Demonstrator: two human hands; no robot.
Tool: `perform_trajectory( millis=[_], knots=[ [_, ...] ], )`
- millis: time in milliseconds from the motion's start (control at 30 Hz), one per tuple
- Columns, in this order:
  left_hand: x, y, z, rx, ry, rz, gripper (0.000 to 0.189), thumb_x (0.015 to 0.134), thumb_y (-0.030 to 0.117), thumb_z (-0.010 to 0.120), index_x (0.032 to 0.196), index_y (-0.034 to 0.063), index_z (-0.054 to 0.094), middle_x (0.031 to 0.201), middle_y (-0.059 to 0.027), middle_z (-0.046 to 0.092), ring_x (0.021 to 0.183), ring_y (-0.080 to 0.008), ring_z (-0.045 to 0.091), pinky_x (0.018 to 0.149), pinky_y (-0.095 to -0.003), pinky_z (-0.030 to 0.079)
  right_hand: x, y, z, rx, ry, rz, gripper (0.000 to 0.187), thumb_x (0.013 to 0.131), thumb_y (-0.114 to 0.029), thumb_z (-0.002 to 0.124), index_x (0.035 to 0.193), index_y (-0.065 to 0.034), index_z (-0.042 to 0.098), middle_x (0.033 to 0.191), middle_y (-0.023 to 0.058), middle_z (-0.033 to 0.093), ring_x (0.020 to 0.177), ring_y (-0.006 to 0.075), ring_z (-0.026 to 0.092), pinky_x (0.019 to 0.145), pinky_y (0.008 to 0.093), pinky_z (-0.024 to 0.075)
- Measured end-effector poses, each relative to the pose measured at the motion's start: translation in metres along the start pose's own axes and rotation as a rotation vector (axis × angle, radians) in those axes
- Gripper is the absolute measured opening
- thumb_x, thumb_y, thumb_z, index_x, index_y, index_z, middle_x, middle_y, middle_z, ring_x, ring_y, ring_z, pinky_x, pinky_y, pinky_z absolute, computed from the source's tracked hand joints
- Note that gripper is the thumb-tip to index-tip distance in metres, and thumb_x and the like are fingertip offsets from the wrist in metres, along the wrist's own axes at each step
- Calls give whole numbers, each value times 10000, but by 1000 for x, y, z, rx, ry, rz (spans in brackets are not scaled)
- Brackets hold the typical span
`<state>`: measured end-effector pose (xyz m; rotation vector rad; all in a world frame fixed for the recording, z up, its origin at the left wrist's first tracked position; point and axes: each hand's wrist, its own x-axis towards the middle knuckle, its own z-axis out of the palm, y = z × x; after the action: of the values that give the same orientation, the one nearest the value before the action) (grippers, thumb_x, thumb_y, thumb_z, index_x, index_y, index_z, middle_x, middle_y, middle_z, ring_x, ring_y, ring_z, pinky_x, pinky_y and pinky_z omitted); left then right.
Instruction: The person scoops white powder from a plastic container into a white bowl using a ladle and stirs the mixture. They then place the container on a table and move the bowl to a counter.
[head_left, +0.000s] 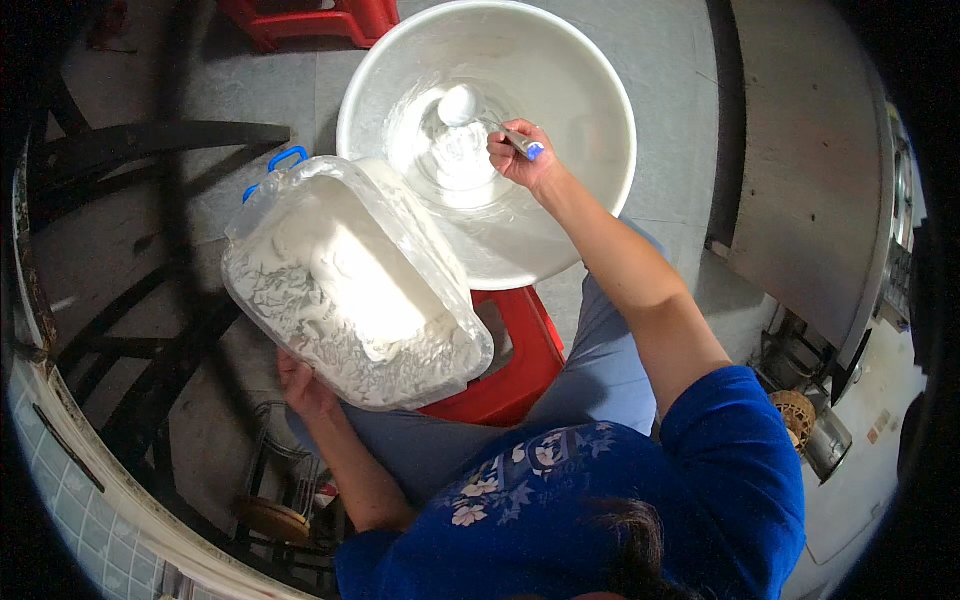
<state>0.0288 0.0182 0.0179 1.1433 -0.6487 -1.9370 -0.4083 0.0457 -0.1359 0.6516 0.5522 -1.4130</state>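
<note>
My right hand (523, 154) grips the handle of a ladle (459, 106), whose bowl hangs over the inside of a large round basin (592, 142). White residue (420, 142) is smeared over the basin's floor and lower wall. With my left hand (306, 386) I hold the near left side of a clear plastic tub (480, 341); its fingers are partly hidden beneath it. The tub tilts against the basin's near left rim. Inside it lies a thick white paste (367, 292), brightly lit along one strip. A blue latch handle (286, 157) sticks out at the tub's far left end.
A red plastic stool (517, 360) stands between my legs, under the basin's near edge. Another red stool (315, 26) is at the far left. Dark curved furniture legs (172, 139) fill the left side. A metal-faced counter (810, 150) and a woven basket (793, 414) are on the right.
</note>
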Motion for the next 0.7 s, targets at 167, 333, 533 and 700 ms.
perform_trajectory(
  millis=[167,333,533,700],
  knots=[
    [0,-4,-10,-57,-17,20,713,659,42,620,1308,-42,337,1277,-186,446,1184,-323,437,998,-441,356,54,-8,-32,44,94,-121,128,698,-142,494,676,-40,420,606,65,433,461,146,353,407,260,301],
    [-5,-4,-25,-15,0,-44,656,628,100,583,1260,29,424,1240,-169,477,1140,-356,463,969,-494,384,87,-18,-40,40,286,-72,94,764,-120,469,731,-60,405,622,73,467,477,162,428,393,276,325],
    [-6,-3,-28,-243,-142,-103,623,658,25,598,1250,-53,418,1183,-184,531,1101,-305,512,956,-421,401,123,0,-21,-279,315,-38,114,794,-110,471,749,-78,371,629,59,450,465,131,386,361,233,260],
    [-5,2,-13,-77,-19,-48,647,642,76,618,1248,-43,425,1189,-167,529,1087,-299,516,956,-424,397,145,24,1,-219,239,-6,109,773,-90,474,719,-85,380,612,57,458,441,119,370,344,220,259]
  ],
)
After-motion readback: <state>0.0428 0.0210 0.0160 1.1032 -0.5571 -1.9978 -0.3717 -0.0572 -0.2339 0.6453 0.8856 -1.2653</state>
